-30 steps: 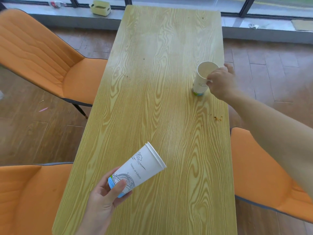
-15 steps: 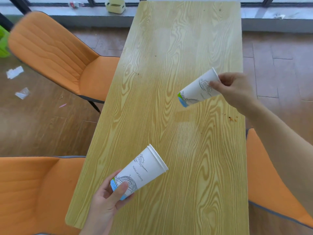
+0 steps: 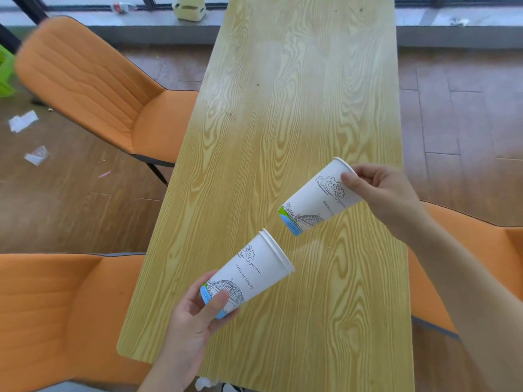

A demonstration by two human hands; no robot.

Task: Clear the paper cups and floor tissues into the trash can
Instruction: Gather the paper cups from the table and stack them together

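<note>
Both cups are up off the counter (image 3: 283,80): left hand (image 3: 192,326) grips the near cup (image 3: 249,274), right hand (image 3: 382,193) grips the far cup (image 3: 317,199). Next, likely nesting them; tissues (image 3: 24,120) wait beyond the counter's left edge.

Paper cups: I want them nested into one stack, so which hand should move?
Probably the right hand: its cup points base-first toward the open rim of the left hand's stack.

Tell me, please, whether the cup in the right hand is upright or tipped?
Tipped. The right hand holds the cup near its rim, base pointing down-left, clear of the table.
</note>
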